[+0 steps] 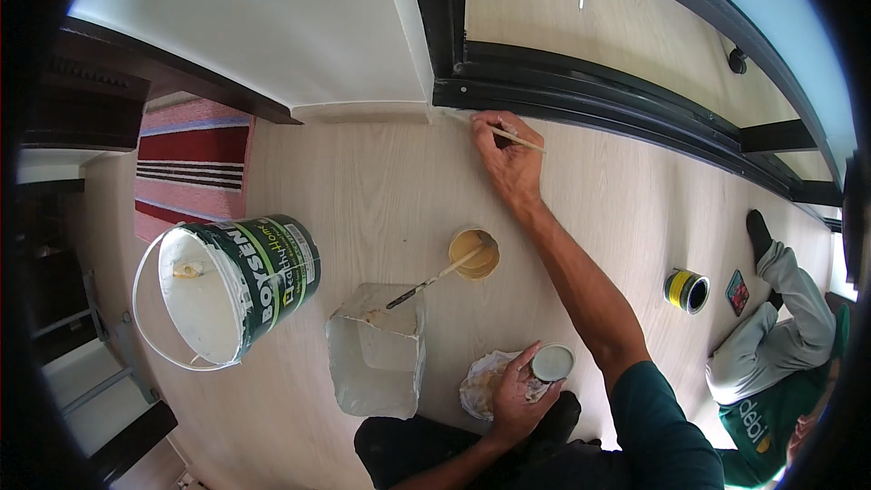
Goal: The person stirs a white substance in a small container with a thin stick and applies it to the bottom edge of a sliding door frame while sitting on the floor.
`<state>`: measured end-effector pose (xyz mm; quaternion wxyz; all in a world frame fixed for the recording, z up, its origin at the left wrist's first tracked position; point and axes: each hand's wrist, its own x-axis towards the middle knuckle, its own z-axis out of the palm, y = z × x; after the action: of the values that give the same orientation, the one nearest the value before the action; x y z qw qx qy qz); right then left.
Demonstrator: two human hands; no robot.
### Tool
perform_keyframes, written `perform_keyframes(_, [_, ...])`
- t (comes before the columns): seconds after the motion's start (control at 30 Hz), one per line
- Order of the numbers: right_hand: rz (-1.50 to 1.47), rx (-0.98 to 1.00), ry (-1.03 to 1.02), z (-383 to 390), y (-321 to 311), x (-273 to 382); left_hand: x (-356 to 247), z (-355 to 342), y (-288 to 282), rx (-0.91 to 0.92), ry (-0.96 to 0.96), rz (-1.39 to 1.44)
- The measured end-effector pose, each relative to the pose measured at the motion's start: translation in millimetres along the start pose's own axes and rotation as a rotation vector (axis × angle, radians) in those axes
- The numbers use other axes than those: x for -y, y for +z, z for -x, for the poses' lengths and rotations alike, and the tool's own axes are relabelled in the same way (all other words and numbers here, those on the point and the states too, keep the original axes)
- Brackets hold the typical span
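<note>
My right hand (510,161) reaches forward to the foot of the black door frame (562,95), close to the white wall's corner. Pinched in it is a slim brush (519,138), its pale wooden handle showing; the tip is hidden by the fingers. My left hand (519,404), close to my body, grips a small round cup (552,363) with a pale grey top or filling. Beneath that hand a crumpled, stained white cloth (481,381) lies on the floor. Between my hands, a tan paint cup (474,254) has another paintbrush (442,272) resting across it.
A large green-and-white paint bucket (295,263) stands at left, its wire handle outward. Nearer is a translucent plastic tub (372,372). A striped rug (192,159) lies far left. At right are a small paint can (687,291), a phone (737,292) and a seated person (771,372).
</note>
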<state>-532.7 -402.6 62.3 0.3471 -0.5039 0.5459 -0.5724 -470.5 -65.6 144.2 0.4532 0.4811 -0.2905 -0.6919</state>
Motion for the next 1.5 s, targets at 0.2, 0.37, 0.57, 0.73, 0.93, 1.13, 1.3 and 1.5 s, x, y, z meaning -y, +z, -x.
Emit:
perform_keyframes(0.2, [-0.024,-0.008,0.019,-0.2,2.6,-2.1,-3.2,0.6,1.1,0.000,0.003,-0.038])
perform_keyframes(0.37, [-0.003,-0.008,-0.012,0.0,4.4,-4.0,-2.9,1.1,0.6,0.001,-0.029,-0.011])
perform_keyframes(0.57, [-0.023,0.011,-0.012,-0.3,2.5,-4.0,-1.9,1.6,-0.1,0.005,-0.039,-0.005])
perform_keyframes(0.73, [0.012,0.012,-0.029,0.7,1.7,-1.6,-3.9,1.3,-0.3,-0.003,-0.049,-0.012])
perform_keyframes(0.93, [0.022,-0.001,-0.016,-0.9,1.6,0.2,-2.7,2.7,-0.4,0.000,-0.064,-0.017])
perform_keyframes(1.13, [0.031,0.004,-0.014,-0.2,3.2,-2.1,-1.0,3.4,-0.3,0.004,-0.060,-0.024])
perform_keyframes(1.3, [0.008,0.013,-0.012,0.2,1.9,-7.0,-3.6,3.2,0.0,0.017,-0.071,-0.034])
perform_keyframes(1.5, [0.025,0.014,-0.008,0.0,0.3,-2.7,-4.6,2.7,0.0,0.028,-0.068,-0.077])
